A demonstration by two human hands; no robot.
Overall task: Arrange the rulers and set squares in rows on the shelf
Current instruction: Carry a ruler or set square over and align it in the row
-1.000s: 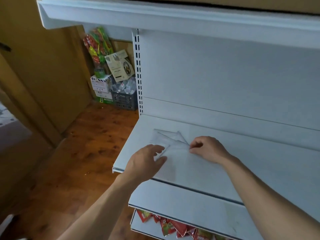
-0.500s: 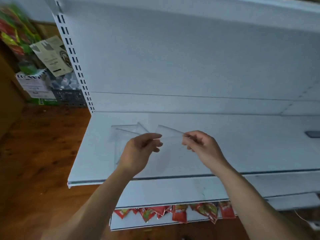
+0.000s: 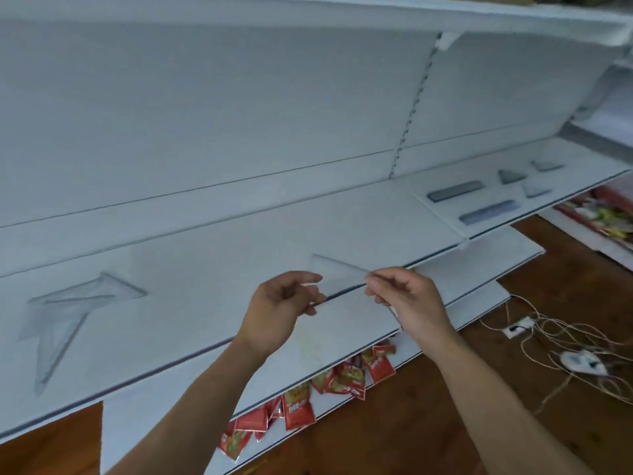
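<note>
A white shelf (image 3: 212, 255) runs across a wooden-floored shop. Above its front edge, the left hand (image 3: 281, 311) and right hand (image 3: 407, 299) each pinch one end of a clear set square (image 3: 337, 274), held off the shelf. At nine o'clock lie more clear set squares (image 3: 68, 310); at two o'clock, rulers (image 3: 454, 191) and small triangles (image 3: 510, 175). Red packets (image 3: 298, 409) hang at six o'clock.
</note>
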